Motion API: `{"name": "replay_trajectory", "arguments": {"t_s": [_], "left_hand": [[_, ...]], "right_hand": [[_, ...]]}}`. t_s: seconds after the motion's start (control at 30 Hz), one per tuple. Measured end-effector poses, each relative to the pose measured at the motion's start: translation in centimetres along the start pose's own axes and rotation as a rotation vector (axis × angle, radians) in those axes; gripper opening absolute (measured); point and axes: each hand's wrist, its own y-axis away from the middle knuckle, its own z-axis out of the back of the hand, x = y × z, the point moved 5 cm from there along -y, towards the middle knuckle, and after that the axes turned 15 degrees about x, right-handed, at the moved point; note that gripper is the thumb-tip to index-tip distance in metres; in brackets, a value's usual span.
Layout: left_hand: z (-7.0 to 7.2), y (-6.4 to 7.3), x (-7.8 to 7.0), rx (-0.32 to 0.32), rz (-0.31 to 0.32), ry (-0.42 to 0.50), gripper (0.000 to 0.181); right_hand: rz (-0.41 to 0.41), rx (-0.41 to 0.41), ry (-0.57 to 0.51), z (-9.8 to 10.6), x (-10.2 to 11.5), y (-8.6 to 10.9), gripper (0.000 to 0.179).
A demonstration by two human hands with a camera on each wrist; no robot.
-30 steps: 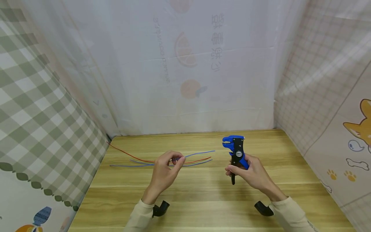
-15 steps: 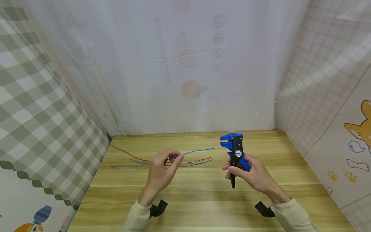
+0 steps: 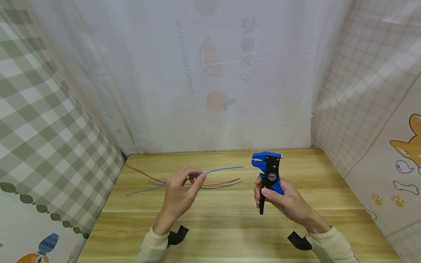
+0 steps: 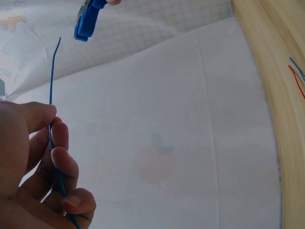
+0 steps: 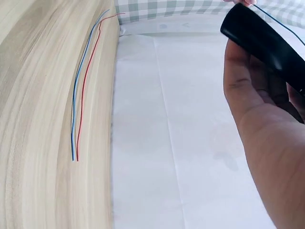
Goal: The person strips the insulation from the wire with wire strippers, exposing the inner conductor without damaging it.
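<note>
My left hand pinches a blue wire between thumb and fingers. The wire's free end points right, its other end trails off to the left; in the left wrist view the blue wire runs down through the curled fingers. My right hand grips a blue-and-black wire stripper by its handles, with the blue head up and its mouth facing left. A small gap separates the wire's tip from the stripper's mouth. In the right wrist view only the stripper's black handle shows clearly.
On the wooden table, behind the left hand, lie a red wire and another blue wire, side by side. A white curtain borders the table's back, a green checked cloth its left, and a patterned sheet its right.
My left hand has shifted slightly left with the blue wire, whose right end has risen a little. The wire stripper has turned slightly and stays near the same place.
</note>
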Motion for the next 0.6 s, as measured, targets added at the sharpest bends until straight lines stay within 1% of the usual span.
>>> {"name": "replay_trajectory", "arguments": {"t_s": [0.07,0.17,0.37,0.6], "left_hand": [[0.1,-0.1,-0.2,-0.006,-0.012,-0.005,0.016],[0.2,-0.1,-0.4,-0.011,-0.03,-0.014,0.017],[0.5,-0.2,-0.7,-0.009,-0.025,-0.024,0.015],[0.6,-0.4,-1.0,-0.023,-0.054,-0.023,0.017]], "right_hand": [[0.039,0.043,-0.064,-0.2,0.2,-0.1,0.037],[0.069,0.075,-0.09,-0.4,0.5,-0.2,0.039],[0.095,0.106,-0.073,-1.1,0.9,-0.4,0.038],[0.133,0.136,-0.049,-1.7,1.2,-0.7,0.039]]}}
